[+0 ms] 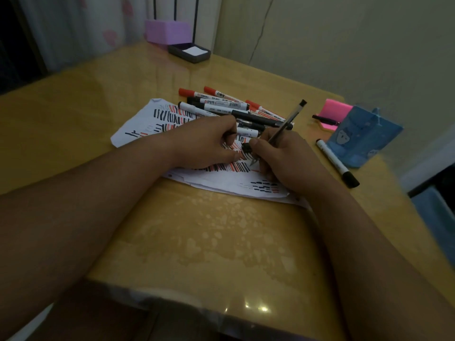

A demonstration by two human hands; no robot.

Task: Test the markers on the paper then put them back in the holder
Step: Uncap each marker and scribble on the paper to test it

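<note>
Head view, down over table (73, 119)

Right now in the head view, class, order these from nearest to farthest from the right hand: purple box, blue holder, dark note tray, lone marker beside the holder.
From the right hand, gripping a pen:
1. Lone marker, just to its right.
2. Blue holder, further right.
3. Dark note tray, far back left.
4. Purple box, behind the tray.

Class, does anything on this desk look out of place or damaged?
Yes. Pale blotches mar the table near its front edge, like worn coating. One marker lies alone beside the blue holder, apart from the heap of markers.
</note>
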